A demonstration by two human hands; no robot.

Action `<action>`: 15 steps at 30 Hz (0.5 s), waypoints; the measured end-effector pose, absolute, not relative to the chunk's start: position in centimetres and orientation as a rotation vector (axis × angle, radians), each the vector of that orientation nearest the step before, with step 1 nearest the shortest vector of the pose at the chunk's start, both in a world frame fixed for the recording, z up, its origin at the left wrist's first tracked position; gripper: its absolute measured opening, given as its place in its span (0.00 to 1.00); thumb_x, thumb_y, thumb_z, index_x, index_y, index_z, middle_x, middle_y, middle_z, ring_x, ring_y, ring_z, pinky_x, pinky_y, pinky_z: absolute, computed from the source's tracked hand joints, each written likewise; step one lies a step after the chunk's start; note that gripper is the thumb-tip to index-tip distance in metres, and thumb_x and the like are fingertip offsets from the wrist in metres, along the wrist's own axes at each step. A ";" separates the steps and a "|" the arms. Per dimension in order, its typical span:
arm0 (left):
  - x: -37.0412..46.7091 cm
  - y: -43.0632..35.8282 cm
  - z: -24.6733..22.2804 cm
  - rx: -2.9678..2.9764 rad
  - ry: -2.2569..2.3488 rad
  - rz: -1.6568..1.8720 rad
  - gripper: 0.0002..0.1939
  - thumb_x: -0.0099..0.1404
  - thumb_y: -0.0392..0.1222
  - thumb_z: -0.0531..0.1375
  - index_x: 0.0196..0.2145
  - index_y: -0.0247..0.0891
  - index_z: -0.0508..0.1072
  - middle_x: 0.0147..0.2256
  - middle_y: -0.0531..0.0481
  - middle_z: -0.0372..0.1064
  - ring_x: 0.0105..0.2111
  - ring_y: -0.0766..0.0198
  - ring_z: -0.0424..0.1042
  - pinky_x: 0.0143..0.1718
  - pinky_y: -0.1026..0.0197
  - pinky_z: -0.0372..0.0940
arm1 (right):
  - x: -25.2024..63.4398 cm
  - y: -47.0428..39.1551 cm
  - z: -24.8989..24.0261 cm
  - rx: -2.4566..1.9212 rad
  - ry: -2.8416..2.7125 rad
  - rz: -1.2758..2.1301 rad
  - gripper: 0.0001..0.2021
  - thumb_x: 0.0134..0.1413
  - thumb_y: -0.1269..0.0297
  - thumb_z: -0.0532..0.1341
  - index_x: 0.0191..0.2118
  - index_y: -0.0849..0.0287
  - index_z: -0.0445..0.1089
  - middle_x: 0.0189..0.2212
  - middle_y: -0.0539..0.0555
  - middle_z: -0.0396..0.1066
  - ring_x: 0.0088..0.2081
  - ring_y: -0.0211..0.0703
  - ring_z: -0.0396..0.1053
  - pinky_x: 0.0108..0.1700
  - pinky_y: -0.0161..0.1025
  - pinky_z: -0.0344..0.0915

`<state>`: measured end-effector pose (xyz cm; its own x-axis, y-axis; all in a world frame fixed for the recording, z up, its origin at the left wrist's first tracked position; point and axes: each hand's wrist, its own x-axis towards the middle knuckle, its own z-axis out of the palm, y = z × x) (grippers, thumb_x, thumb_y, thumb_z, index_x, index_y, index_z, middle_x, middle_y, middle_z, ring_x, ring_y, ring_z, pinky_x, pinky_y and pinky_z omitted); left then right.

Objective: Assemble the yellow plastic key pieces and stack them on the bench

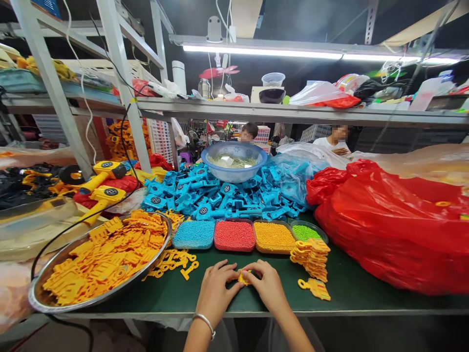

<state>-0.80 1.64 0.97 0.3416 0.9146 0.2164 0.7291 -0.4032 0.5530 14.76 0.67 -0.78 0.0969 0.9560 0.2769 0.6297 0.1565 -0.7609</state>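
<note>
Low over the front of the green tabletop [172,298], my left hand [219,286] and my right hand [266,282] meet at a small yellow plastic piece [244,278]. Fingertips of both hands pinch it from either side and hide most of its shape; a bit of red shows at its top. Right behind the hands are trays of tiny beads: blue [194,234], red [234,235], yellow [274,236] and green [306,232]. To the right stands a stack of flat yellow pieces [311,258], with one ring-ended yellow piece [315,288] lying in front.
At left a metal bowl [166,239] is heaped with yellow pieces, and loose ring-ended parts [188,269] lie beside it. Blue plastic parts [220,195] pile up behind the trays, under a blue basin [234,168]. A big red bag [388,230] fills the right side.
</note>
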 end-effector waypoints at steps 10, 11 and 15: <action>-0.7 1.6 0.9 2.249 1.456 0.735 0.07 0.56 0.44 0.62 0.34 0.50 0.75 0.46 0.58 0.71 0.52 0.56 0.61 0.52 0.50 0.55 | 14.9 0.9 -1.0 -1.497 -1.541 0.603 0.12 0.50 0.59 0.56 0.33 0.55 0.76 0.23 0.50 0.61 0.26 0.40 0.61 0.29 0.34 0.56; -0.7 1.6 0.9 2.249 1.458 0.737 0.07 0.55 0.44 0.62 0.35 0.50 0.75 0.46 0.57 0.71 0.52 0.56 0.61 0.52 0.50 0.55 | 15.0 0.9 -1.1 -1.467 -1.504 0.611 0.13 0.49 0.57 0.56 0.32 0.56 0.76 0.22 0.49 0.60 0.25 0.39 0.60 0.28 0.34 0.55; -0.7 1.6 0.8 2.260 1.453 0.746 0.08 0.55 0.44 0.62 0.35 0.49 0.75 0.46 0.56 0.71 0.52 0.56 0.62 0.51 0.50 0.55 | 15.4 1.2 -1.7 -1.400 -1.362 0.612 0.17 0.47 0.51 0.57 0.30 0.58 0.75 0.19 0.48 0.58 0.23 0.38 0.56 0.26 0.34 0.54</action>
